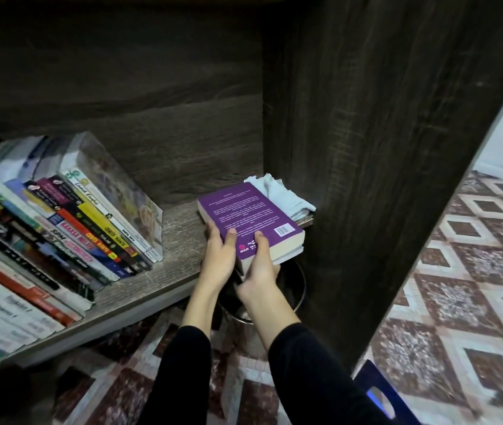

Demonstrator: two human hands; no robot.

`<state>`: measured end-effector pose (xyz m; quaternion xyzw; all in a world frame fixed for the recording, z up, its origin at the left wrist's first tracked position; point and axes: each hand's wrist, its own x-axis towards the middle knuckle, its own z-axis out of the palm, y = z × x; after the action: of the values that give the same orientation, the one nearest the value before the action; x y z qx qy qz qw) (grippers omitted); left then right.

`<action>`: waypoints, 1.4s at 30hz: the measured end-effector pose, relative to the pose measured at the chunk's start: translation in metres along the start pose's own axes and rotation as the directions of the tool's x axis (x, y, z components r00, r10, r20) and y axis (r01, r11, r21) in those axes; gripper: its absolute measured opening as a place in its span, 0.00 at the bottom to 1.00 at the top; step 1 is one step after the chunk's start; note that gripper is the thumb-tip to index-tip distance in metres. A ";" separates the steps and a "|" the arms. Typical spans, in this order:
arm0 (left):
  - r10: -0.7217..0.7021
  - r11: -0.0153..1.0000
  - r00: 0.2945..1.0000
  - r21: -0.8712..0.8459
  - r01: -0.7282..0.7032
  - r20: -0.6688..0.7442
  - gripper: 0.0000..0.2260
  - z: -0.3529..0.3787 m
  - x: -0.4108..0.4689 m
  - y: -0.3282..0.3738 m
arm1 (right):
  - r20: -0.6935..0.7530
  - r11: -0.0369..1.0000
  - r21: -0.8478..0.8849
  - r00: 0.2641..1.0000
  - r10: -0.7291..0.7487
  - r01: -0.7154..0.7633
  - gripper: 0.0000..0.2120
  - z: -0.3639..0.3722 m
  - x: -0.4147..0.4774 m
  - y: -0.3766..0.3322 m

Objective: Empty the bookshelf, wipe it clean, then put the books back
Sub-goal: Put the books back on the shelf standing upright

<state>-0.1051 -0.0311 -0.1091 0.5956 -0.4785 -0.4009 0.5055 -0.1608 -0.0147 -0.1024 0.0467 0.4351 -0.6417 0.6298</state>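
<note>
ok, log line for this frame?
left hand: grips purple paperback book | right hand: same | book: wooden shelf right end | folded white cloth: behind

The left hand (218, 259) and right hand (259, 271) grip the near end of a purple book (244, 210), which lies back cover up with both thumbs on top. Just behind the book, a pale folded cloth (280, 194) lies on the shelf (176, 240). Left of the book, apart from it, a row of books (75, 228) leans. Below the book stands a round bin (300, 283).

Both black-sleeved arms reach forward; left hand (220, 259) and right hand (259, 271) grip the purple book (248, 210), thumbs on top.
</note>
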 end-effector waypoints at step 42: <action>0.565 0.639 0.785 0.736 -0.222 -0.254 0.39 -0.138 -0.034 0.122 | 0.891 0.198 -0.252 0.307 -0.334 0.947 0.29 0.049 -0.034 0.075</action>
<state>0.0001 0.0282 0.0338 0.6901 -0.5759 0.0780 0.4314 -0.0668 -0.0062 -0.0893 -0.6705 0.3693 -0.5649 0.3081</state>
